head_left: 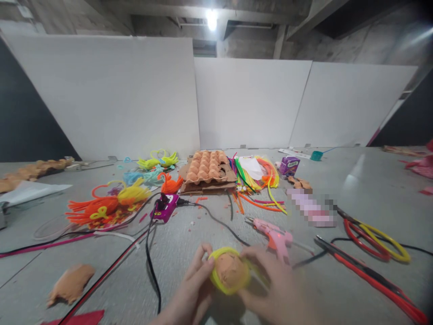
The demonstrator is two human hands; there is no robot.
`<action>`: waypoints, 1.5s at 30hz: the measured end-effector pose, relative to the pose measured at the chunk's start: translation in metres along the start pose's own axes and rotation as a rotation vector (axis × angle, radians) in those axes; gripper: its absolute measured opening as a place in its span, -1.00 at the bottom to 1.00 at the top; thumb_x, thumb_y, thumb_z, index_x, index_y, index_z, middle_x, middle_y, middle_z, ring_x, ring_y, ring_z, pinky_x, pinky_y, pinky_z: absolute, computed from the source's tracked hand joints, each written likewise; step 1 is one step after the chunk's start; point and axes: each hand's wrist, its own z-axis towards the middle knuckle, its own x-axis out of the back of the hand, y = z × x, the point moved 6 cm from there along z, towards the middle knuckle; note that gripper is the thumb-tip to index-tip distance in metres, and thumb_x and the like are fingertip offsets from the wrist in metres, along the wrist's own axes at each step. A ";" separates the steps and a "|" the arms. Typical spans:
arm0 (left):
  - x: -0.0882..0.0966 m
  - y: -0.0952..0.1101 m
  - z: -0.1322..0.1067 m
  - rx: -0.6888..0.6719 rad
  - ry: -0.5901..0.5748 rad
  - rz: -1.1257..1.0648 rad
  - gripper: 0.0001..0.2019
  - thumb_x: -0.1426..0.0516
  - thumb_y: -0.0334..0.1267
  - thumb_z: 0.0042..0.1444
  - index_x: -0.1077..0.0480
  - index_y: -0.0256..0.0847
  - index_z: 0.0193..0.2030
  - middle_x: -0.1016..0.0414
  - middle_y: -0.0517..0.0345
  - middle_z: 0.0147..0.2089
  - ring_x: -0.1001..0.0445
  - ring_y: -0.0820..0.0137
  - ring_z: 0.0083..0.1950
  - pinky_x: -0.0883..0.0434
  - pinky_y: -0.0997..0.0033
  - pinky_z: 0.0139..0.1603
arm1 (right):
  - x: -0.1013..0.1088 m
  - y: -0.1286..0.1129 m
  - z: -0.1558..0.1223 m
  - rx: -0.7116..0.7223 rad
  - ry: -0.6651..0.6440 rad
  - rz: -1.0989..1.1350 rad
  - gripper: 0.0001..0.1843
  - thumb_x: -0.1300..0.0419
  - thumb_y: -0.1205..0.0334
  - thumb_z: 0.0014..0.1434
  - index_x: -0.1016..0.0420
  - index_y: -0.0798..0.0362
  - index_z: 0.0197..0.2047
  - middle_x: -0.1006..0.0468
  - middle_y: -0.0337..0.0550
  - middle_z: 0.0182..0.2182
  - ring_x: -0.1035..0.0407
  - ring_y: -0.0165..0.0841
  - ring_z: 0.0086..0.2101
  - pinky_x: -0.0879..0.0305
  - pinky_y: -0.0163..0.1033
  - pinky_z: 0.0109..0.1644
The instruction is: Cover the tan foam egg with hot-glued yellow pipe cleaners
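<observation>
Head view: our left grip [194, 282] and right grip [270, 282] clamp the tan egg-carton cup [230, 270], pressing evenly so the yellow pipe cleaner [213, 276] hugs its rim.

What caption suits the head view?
Left hand and right hand hold a pulp egg-tray cup ringed by yellow pipe cleaner, pink glue gun nearby.

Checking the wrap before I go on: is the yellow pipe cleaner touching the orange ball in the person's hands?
Touching. The head view shows the yellow pipe cleaner curving around the orange ball with no visible gap.
</observation>
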 end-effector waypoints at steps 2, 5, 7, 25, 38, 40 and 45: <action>-0.003 0.011 0.003 -0.056 -0.051 0.133 -0.78 -0.27 -0.13 0.11 -0.32 -0.09 -0.23 -0.47 0.24 -0.32 -0.49 0.38 -0.29 -0.34 0.47 -0.29 | 0.000 0.010 0.002 -0.084 -0.011 0.054 -0.59 -0.13 0.46 -0.19 -0.42 -0.06 -0.21 -0.61 -0.26 -0.32 -0.53 -0.32 -0.30 -0.48 -0.25 -0.24; -0.014 0.036 0.003 -0.210 -0.168 0.367 -0.67 -0.32 -0.20 0.04 -0.41 -0.05 -0.04 -0.46 0.07 0.00 -0.47 0.25 -0.07 -0.35 0.32 -0.08 | 0.000 0.019 0.007 -0.155 -0.055 0.114 -0.59 -0.14 0.46 -0.17 -0.41 -0.05 -0.19 -0.59 -0.24 -0.27 -0.50 -0.33 -0.23 -0.45 -0.21 -0.14; -0.022 0.045 0.001 -0.186 -0.250 0.491 -0.54 -0.33 -0.32 0.03 -0.37 0.02 0.08 -0.42 0.00 0.12 -0.44 0.16 0.03 -0.32 0.20 0.01 | 0.002 0.019 0.010 -0.158 -0.080 0.145 -0.58 -0.14 0.48 -0.17 -0.40 -0.05 -0.19 -0.58 -0.26 -0.26 -0.49 -0.35 -0.20 -0.42 -0.22 -0.10; -0.035 0.053 -0.009 -0.343 -0.246 1.058 -0.47 -0.20 -0.57 -0.13 -0.34 0.02 -0.03 -0.14 0.10 0.22 -0.33 0.18 0.16 -0.33 0.22 0.11 | -0.002 0.010 0.009 -0.253 -0.241 0.085 -0.60 -0.14 0.44 -0.19 -0.40 0.00 -0.19 -0.54 -0.18 -0.21 -0.41 -0.28 -0.15 -0.31 -0.16 -0.04; -0.031 0.050 -0.006 -0.288 -0.223 1.042 -0.52 -0.21 -0.57 -0.14 -0.36 -0.01 -0.08 -0.10 0.13 0.22 -0.34 0.21 0.14 -0.33 0.27 0.09 | -0.004 0.016 0.006 -0.284 -0.234 0.067 -0.56 -0.16 0.41 -0.20 -0.43 -0.04 -0.17 -0.54 -0.20 -0.19 -0.40 -0.26 -0.13 -0.31 -0.17 -0.03; -0.032 0.050 -0.006 -0.296 -0.236 1.016 -0.51 -0.21 -0.57 -0.11 -0.33 0.01 -0.06 -0.07 0.13 0.24 -0.40 0.24 0.09 -0.32 0.26 0.10 | -0.005 0.018 0.006 -0.301 -0.234 0.121 -0.56 -0.16 0.41 -0.20 -0.41 -0.02 -0.17 -0.54 -0.17 -0.18 -0.41 -0.26 -0.12 -0.30 -0.15 0.00; -0.033 0.052 -0.007 -0.311 -0.273 0.853 -0.54 -0.19 -0.55 -0.02 -0.24 0.04 -0.05 -0.06 0.15 0.26 -0.49 0.32 -0.03 -0.35 0.29 0.02 | -0.004 0.021 0.011 -0.312 -0.211 0.262 -0.57 -0.16 0.43 -0.19 -0.37 -0.01 -0.17 -0.54 -0.16 -0.17 -0.43 -0.28 -0.10 -0.29 -0.17 0.03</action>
